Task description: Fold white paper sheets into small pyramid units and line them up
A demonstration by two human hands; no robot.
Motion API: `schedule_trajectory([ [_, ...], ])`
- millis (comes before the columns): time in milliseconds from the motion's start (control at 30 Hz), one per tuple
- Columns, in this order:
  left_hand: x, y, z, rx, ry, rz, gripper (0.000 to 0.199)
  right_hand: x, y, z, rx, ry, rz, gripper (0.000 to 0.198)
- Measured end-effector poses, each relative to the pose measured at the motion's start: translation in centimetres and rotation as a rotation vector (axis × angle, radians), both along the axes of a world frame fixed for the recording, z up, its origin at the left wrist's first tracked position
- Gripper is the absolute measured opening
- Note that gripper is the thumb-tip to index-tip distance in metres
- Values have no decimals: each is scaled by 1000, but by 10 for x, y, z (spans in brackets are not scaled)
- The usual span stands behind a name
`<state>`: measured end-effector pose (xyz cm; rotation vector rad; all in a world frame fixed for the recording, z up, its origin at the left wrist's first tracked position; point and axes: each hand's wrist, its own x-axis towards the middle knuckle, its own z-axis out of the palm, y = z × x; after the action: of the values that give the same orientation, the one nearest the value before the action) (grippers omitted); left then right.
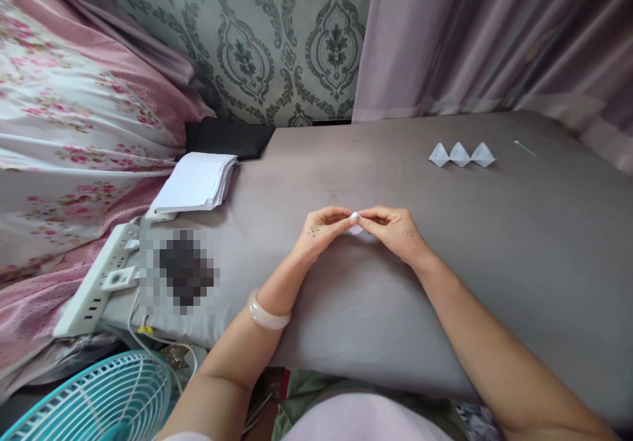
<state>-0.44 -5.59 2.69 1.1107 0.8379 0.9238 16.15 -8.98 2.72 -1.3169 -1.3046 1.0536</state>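
In the head view, the person's bare left hand and bare right hand were together, both pinched on one small folded white paper piece, which showed between them against a grey-brown cloth-covered table. Farther off on that cloth sat a row of three pointed, diamond-shaped white paper pieces, set close side by side, and I took the row for the finished share of the work. The held piece was nearer the person than the row and to its left, well apart from it. I judged it the one in progress, small enough to be well along, though the hands hid so much that I couldn't tell which folds were lacking. Well to the left of the row lay a thick stack of flat white paper sheets, looking unfolded; what was left seemed to be the held piece at least, and whether more was due I could not tell. Just right of the row lay a thin pale-green stick.
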Motion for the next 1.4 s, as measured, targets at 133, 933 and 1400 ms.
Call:
schedule_trajectory([
  [133,-3,4,-5,-59,57,15,28,0,0,0,-173,99,35,35],
  [933,-2,9,-11,-62,152,0,25,-2,2,-2,-350,90,17,30],
  [1400,-6,27,-24,504,685,-7,13,7,17,-30,42,-672,44,37],
])
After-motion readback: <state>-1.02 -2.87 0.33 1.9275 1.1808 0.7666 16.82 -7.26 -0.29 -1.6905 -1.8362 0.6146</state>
